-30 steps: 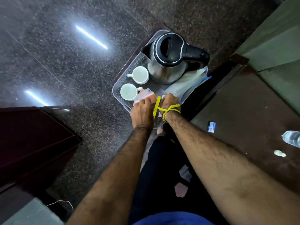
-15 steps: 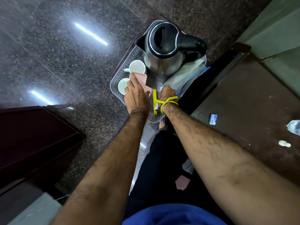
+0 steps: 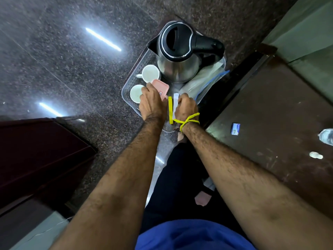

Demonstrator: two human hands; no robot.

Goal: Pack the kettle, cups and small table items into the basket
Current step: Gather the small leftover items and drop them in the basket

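Note:
A perforated grey basket (image 3: 144,58) sits on the dark floor. Inside it stand a steel kettle (image 3: 178,56) with a black lid and handle, and two white cups (image 3: 150,73) (image 3: 136,93). A clear plastic bag (image 3: 205,82) lies at the basket's right side. My left hand (image 3: 152,104) rests over a pink lidded box (image 3: 161,87) between the cups and the kettle. My right hand (image 3: 185,108), with a yellow band at the wrist, is closed around a white strip-like item (image 3: 176,98) beside a yellow strip (image 3: 170,110) at the basket's near edge.
A brown wooden table (image 3: 270,112) at the right holds a small blue-and-white packet (image 3: 235,129), a white scrap (image 3: 316,155) and part of a plastic bottle (image 3: 327,136). Dark wooden furniture (image 3: 36,152) stands at the left. My legs and a bare foot (image 3: 202,198) are below.
My left hand moved the pink box forward, deeper into the basket beside the cups. My right hand stayed at the near edge.

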